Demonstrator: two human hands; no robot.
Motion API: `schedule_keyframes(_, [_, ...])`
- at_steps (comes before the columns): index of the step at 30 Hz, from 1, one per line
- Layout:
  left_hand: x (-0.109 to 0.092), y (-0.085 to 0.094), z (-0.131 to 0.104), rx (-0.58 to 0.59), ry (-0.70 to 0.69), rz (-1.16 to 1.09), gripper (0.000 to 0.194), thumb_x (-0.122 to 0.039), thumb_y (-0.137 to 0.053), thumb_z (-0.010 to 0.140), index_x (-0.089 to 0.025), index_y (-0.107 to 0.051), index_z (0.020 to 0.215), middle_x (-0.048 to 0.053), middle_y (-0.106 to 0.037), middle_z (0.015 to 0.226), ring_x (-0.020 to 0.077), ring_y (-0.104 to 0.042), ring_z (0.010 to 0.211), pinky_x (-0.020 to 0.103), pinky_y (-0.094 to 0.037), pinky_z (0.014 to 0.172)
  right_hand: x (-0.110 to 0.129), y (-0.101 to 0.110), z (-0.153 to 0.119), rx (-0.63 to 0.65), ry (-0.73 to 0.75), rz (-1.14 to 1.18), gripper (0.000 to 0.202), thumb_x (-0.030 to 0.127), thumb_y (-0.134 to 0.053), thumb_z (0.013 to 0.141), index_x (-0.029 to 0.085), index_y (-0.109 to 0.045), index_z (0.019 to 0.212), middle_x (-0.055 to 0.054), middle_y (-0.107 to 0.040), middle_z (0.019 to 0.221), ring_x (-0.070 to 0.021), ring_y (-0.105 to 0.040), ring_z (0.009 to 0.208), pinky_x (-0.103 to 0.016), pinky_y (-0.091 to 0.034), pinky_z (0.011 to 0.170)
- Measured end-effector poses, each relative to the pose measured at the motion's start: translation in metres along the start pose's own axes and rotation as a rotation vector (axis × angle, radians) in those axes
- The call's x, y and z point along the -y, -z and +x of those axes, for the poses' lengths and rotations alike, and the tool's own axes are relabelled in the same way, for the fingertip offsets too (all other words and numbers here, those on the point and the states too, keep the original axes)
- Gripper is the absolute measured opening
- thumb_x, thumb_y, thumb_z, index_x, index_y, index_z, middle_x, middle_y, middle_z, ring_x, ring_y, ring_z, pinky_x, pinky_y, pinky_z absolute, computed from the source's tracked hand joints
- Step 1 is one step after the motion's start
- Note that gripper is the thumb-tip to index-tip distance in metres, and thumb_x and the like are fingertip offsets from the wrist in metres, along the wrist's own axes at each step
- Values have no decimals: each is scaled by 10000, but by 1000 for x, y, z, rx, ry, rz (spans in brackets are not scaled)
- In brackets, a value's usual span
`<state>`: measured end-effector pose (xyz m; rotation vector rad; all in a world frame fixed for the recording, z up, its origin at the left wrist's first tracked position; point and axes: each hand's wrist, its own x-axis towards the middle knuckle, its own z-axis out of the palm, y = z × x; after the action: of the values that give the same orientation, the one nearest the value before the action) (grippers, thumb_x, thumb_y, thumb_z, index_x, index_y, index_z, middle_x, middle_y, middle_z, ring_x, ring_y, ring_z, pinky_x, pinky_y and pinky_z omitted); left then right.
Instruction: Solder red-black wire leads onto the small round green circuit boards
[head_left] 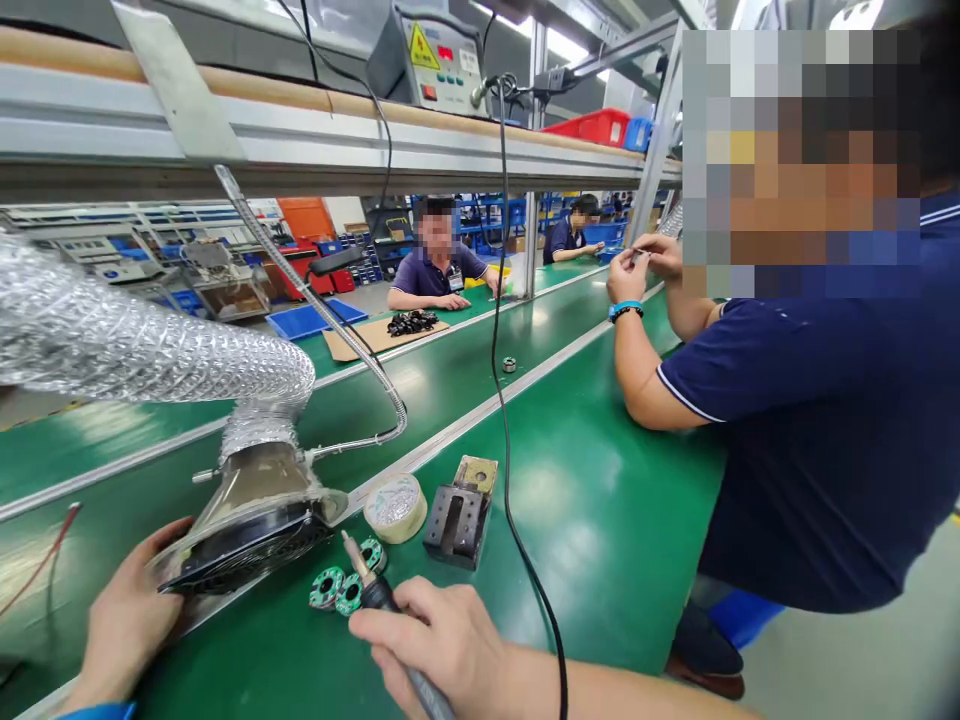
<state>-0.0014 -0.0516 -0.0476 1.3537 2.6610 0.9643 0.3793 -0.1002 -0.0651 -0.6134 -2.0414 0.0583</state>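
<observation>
At the lower left, my left hand (131,620) grips the edge of a clear fume extractor hood (274,475) with a black fan grille underneath; some of its fingers are hidden behind the hood. My right hand (454,640) is closed around the dark handle of a soldering iron (379,597), whose tip points up and to the left. Just by the tip lie several small round green circuit boards (327,588) with dark centre holes. A roll of tape (395,508) and a dark metal block fixture (456,525) sit beyond them on the green bench.
A silver flexible duct (150,325) runs to the hood. The iron's black cable (504,400) hangs from the shelf's control box (431,65). A co-worker (810,450) sits at right, others farther back. Black parts (412,322) lie on cardboard; one small round part (509,365) stands mid-bench.
</observation>
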Motion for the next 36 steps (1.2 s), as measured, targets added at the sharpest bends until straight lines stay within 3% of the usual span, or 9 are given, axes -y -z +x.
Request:
schedule_keyframes(3, [27,10,-35,-228,86,-103,392,-574,-531,847,-441,-628,1203,-176,-755,1166,293,-700,1150,561,-571,1047,3,7,1,4,3,44,368,230,-498,992,231,-635,1334,-21,-581,927,-108,-594,647,-199,-484,551])
schedule_keyframes(6, [30,19,-91,-171,64,-180,473,-556,-614,816,-278,-678,1194,13,-754,1261,333,-691,1167,551,-547,1080,5,12,2,-9,-35,115,343,188,-484,1031,214,-663,1321,-36,-631,950,-111,-658,703,-194,-534,627])
schedule_keyframes(12, [-32,13,-204,-86,3,-354,322,-321,-630,879,-171,-691,1157,181,-710,1241,371,-651,1211,613,-470,1125,6,11,-6,24,-56,132,327,195,-510,1068,211,-692,1339,-61,-695,1063,-106,-722,772,-185,-571,725])
schedule_keyframes(14, [-60,0,-233,-74,-32,-371,279,-247,-623,908,-204,-688,1175,150,-709,1239,321,-654,1219,550,-495,1125,7,10,-11,50,-47,116,320,224,-529,1070,215,-690,1347,-64,-701,1089,-115,-732,796,-191,-578,737])
schedule_keyframes(18, [-101,-26,-274,-8,-99,-496,537,-164,-713,875,-263,-580,1385,119,-649,1387,255,-616,1323,455,-501,1173,8,8,-23,91,-51,87,349,329,-561,1068,228,-660,1387,-78,-695,1133,-153,-736,834,-235,-595,733])
schedule_keyframes(21, [-102,-25,-285,18,-162,-630,659,-227,-739,901,-269,-475,1503,141,-573,1493,271,-565,1397,478,-478,1207,7,6,-31,137,-45,99,410,401,-572,1061,243,-620,1437,-88,-663,1141,-196,-730,896,-293,-605,780])
schedule_keyframes(25, [-42,29,-271,-106,-210,-244,407,-226,-708,931,-239,-620,1328,100,-672,1323,246,-639,1251,399,-545,1085,2,-1,-40,143,-37,107,497,505,-585,1045,228,-604,1457,-87,-616,1088,-215,-703,869,-333,-587,801])
schedule_keyframes(31, [114,146,-250,-350,160,224,258,-119,-570,956,-119,-682,1189,224,-651,1250,391,-570,1274,577,-420,1102,-5,-16,-48,109,-27,52,628,679,-517,1024,231,-616,1454,-89,-588,1071,-202,-661,765,-326,-549,702])
schedule_keyframes(36, [174,178,-260,-319,202,262,121,-165,-643,945,-186,-718,854,117,-716,991,281,-645,1040,422,-497,1000,8,-14,-42,171,28,-15,660,703,-480,1028,242,-602,1485,-122,-621,1139,-214,-657,754,-313,-481,601])
